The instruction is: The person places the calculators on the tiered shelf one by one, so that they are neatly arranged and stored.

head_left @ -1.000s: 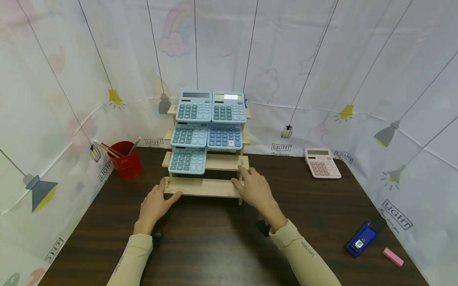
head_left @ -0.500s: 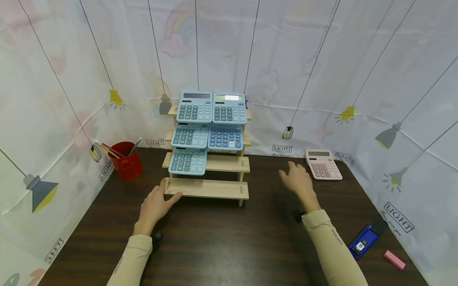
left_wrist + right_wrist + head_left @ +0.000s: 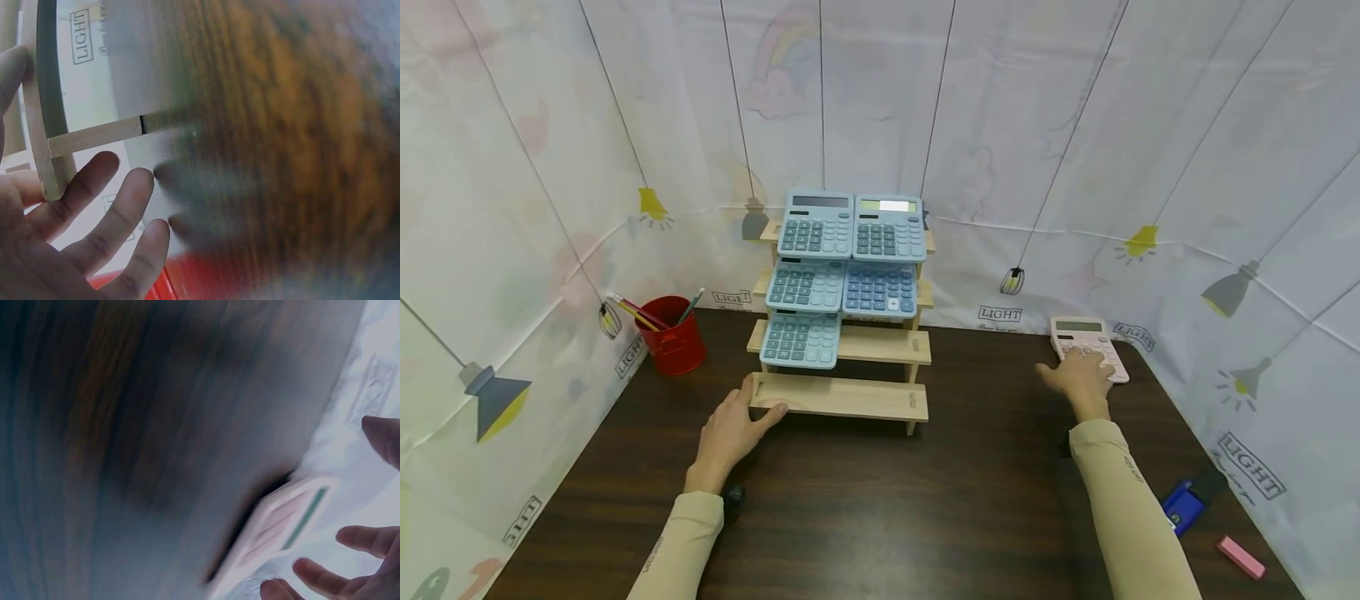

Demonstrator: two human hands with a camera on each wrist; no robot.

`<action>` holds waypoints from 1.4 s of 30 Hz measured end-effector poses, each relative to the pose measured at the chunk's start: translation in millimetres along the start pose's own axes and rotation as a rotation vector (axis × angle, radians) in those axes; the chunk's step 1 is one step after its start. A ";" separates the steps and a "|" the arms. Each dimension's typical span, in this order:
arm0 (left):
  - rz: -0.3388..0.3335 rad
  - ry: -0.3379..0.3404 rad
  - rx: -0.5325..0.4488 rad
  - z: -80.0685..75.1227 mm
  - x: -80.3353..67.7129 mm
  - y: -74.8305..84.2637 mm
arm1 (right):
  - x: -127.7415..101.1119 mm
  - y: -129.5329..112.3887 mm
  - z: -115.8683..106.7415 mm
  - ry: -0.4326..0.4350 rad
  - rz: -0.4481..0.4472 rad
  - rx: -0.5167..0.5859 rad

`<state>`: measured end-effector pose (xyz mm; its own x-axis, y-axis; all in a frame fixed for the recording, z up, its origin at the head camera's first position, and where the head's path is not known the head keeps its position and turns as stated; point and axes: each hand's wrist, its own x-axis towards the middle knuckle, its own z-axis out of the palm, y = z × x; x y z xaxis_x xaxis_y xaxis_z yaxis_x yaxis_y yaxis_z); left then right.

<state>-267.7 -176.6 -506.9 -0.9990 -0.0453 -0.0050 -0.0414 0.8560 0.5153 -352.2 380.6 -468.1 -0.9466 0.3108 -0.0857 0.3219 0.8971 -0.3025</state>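
A stepped wooden rack (image 3: 842,398) stands on the dark table. My left hand (image 3: 726,437) holds the left end of its lowest board, thumb at the front edge and forefinger at the end. In the left wrist view, the other fingers (image 3: 119,215) spread apart below the board (image 3: 39,125). At the right, my right hand (image 3: 1081,385) is over the lower part of a pink-and-white calculator (image 3: 1078,327). The right wrist view shows spread fingers (image 3: 369,540) apart from that calculator (image 3: 275,528). Several blue calculators (image 3: 816,225) lean on the rack's upper steps.
A red bucket (image 3: 676,346) with pencils stands left of the rack. A blue object with a black end (image 3: 1183,507) and a pink eraser-like block (image 3: 1242,557) lie near the right table edge. A printed white curtain (image 3: 985,167) hangs behind the table.
My right hand has left the right end of the rack and moved right, over the pink-and-white calculator. My left hand stays at the rack's left end. The head view has shifted slightly.
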 end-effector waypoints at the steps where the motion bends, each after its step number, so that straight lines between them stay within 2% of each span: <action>1: 0.001 0.000 0.001 0.2 0.2 -0.1 | 3.2 5.8 0.0 -0.018 0.031 0.023; 4: -0.001 0.004 0.003 0.3 0.7 -0.4 | 11.0 20.3 -0.1 -0.059 0.094 0.062; 13: -0.011 0.006 -0.001 0.6 0.1 -0.4 | 25.4 44.2 -1.0 -0.103 0.180 0.138; 27: -0.027 0.022 -0.005 2.2 2.7 -1.8 | 50.4 76.4 5.0 -0.207 0.162 0.167; 35: -0.023 0.019 -0.009 3.0 2.1 -1.8 | 53.1 84.3 10.6 -0.205 0.156 0.142; 42: -0.025 0.025 -0.013 2.1 2.4 -2.0 | 51.3 73.2 10.7 -0.162 0.155 0.148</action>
<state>-270.1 -177.3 -509.7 -0.9968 -0.0792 0.0035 -0.0656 0.8479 0.5260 -377.4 458.8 -504.8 -0.8803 0.3764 -0.2888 0.4689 0.7832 -0.4083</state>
